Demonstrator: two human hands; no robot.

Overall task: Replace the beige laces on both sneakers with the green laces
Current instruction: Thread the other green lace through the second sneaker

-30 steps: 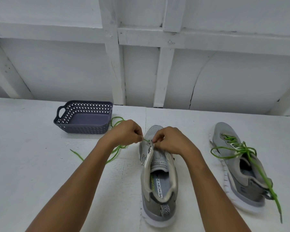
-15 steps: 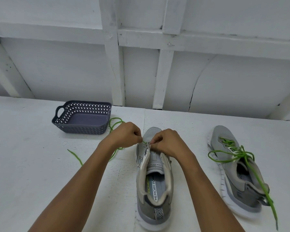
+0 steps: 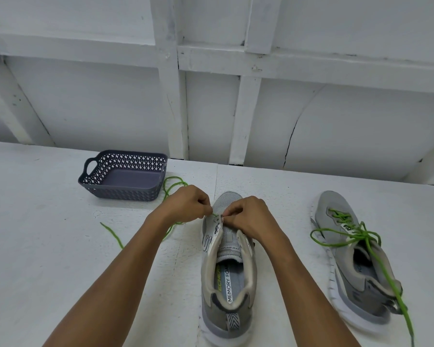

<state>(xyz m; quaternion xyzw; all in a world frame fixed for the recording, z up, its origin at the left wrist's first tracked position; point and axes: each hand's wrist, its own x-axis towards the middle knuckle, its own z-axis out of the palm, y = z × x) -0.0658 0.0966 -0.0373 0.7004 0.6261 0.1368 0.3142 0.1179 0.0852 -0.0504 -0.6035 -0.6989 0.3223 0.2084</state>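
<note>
Sneakers, two counted on the white table [image 3: 48, 259]: the unlaced sneaker [image 3: 227, 279] is stood nearest, toe partly hidden by both hands, the laced sneaker [image 3: 358, 269] set well apart rightward with one tied green lace [image 3: 365, 234]. A loose green lace [image 3: 112, 235] is pinched by the curled fingers of the left hand [image 3: 186, 204], the front eyelet edge nipped by the right hand [image 3: 247, 217]. Farther back, one dark basket [image 3: 120, 194] is seen, lace trailing beside it.
</note>
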